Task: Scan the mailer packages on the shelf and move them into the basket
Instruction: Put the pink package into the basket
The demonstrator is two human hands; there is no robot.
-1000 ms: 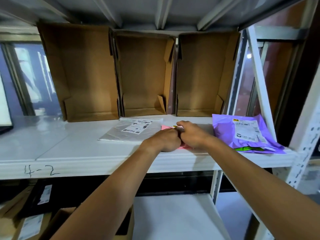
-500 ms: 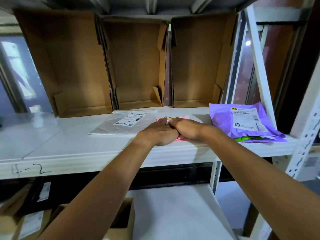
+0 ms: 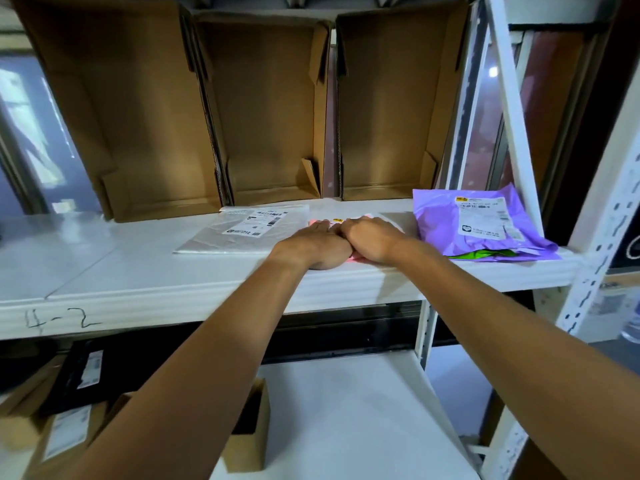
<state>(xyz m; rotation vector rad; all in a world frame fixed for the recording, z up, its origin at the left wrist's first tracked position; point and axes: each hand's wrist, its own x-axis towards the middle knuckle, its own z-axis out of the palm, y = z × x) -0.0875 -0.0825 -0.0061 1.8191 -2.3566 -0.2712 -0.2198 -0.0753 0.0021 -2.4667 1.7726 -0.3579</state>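
Lying on shelf (image 3: pixel 138 268): three mailers, clear mailer (image 3: pixel 239 232) left of pink mailer (image 3: pixel 358 259), purple mailer (image 3: pixel 460 226) right; three boxes (image 3: pixel 266 116) standing behind. Pressing pink mailer: left hand (image 3: pixel 315 244), right hand (image 3: pixel 372 239), flat, unclenched.

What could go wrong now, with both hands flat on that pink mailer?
1. The left hand and right hand cover most of the pink mailer, so its label may not scan.
2. It lies at the front edge of the shelf; a pull could drop it.
3. The purple mailer sits near that edge beside the right forearm; a sweep might knock it off.
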